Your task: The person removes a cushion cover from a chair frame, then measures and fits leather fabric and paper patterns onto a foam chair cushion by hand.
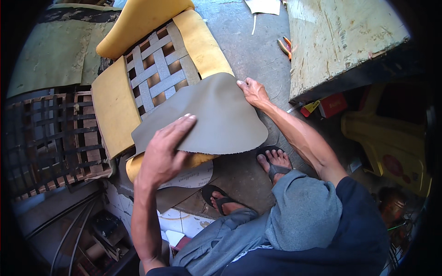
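Observation:
A grey-brown sheet of upholstery material (221, 115), perhaps vinyl, is draped over the near arm of a chair or sofa frame. My left hand (163, 147) rests on its left part with the fingers stretched out. At its far right corner my right hand (253, 92) pinches the edge between thumb and fingers. Beyond the sheet, woven grey webbing straps (159, 69) span the seat. Yellow foam pads (115, 103) cover the frame around them, and some yellow foam shows below the sheet's near edge. A pale printed piece of material (195, 177) hangs under that arm.
At the right stands a worn, paint-stained wooden table (345, 41). Orange-handled pliers (285, 47) lie on the concrete floor beside it, with a red box (332, 106) underneath. Another frame with dark straps (50, 138) is at the left. My sandalled feet are close to the chair.

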Demonstrator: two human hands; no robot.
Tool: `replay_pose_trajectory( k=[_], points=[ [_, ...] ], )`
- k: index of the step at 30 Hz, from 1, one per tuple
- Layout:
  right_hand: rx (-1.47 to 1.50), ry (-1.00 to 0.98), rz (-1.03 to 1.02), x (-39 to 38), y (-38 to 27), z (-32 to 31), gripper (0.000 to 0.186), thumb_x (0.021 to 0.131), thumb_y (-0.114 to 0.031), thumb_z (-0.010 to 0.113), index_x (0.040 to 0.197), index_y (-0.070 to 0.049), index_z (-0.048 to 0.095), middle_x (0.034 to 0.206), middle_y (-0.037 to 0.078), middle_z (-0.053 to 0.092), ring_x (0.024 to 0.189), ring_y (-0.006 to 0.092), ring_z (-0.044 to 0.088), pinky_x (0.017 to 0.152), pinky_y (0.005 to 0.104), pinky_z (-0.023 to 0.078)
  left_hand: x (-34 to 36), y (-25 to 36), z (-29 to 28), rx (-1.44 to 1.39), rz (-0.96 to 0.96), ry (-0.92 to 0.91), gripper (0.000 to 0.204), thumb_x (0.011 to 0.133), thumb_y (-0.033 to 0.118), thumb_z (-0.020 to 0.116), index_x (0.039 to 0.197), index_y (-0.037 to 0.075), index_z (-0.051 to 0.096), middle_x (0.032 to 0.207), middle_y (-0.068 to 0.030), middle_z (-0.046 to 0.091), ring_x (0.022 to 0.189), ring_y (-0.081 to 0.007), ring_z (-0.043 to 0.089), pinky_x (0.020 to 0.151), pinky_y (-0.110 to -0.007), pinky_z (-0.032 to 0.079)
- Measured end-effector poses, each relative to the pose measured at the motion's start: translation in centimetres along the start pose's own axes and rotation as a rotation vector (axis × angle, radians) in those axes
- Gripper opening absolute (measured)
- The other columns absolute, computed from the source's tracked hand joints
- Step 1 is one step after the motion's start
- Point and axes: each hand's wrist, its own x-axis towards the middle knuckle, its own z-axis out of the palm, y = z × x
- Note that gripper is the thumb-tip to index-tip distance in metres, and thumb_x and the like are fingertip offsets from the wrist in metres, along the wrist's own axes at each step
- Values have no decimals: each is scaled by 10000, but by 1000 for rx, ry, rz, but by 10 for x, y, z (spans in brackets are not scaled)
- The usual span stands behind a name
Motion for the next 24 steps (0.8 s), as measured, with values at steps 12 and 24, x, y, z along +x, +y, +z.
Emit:
replay_pose_trajectory(
  k=[12,24],
  points=[
    [-73,-50,-49,0,-17,-17,497,970,-484,640,1094,-11,727,1036,253,742,1007,396,717,906,472,536,-117,-107,-43,620,-245,347,440,819,-82,564,1160,125,750,1099,-119,765,1052,-306,719,951,-420,523],
    [-326,-130,-244,1,-37,-30,497,960,-462,674,1201,-28,691,1139,255,720,1039,362,718,903,462,552,-185,-110,15,376,-505,373,369,883,-79,572,1152,88,762,1111,-141,767,1092,-311,727,960,-415,546]
  ],
)
